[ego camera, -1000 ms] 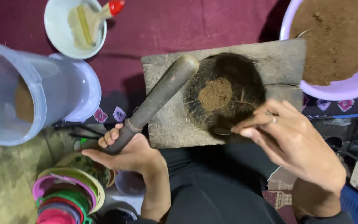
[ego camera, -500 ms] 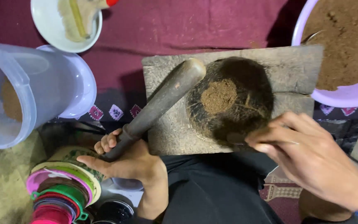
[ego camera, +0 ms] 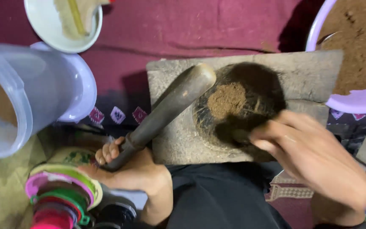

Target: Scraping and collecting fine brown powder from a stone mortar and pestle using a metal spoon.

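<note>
- Brown powder (ego camera: pixel 226 100) is being held in a dark round bowl (ego camera: pixel 250 91), which is being borne by a grey stone slab (ego camera: pixel 178 140); the bowl's near rim is being covered by the right hand (ego camera: pixel 314 157).
- Whether anything is being pinched in the right hand's curled fingers (ego camera: pixel 272 131) cannot be told, since they are blurred and bent over the rim.
- A dark pestle (ego camera: pixel 166 111) is being gripped at its thin end by the left hand (ego camera: pixel 126 167), fingers wrapped tight around it; its thick end is being rested against the bowl's far left edge.
- At the top right, a lilac basin (ego camera: pixel 352 101) is being cut off by the frame; more brown powder is being held in it.
- At the left, a clear plastic jug (ego camera: pixel 26 97) is being shown only in part, and something brown is being glimpsed through its wall, too dim to name.
- At the top left, a white dish (ego camera: pixel 51 32) is being cropped by the frame; a pale lump and a yellow stick are being held in it.
- At the bottom left, a stack of pink, green and red rings (ego camera: pixel 58 199) is being cut off; what they are cannot be made out.
- A maroon cloth (ego camera: pixel 191 29) is being spread under everything, with small white-patterned squares (ego camera: pixel 117 114) being shown along its near border.
</note>
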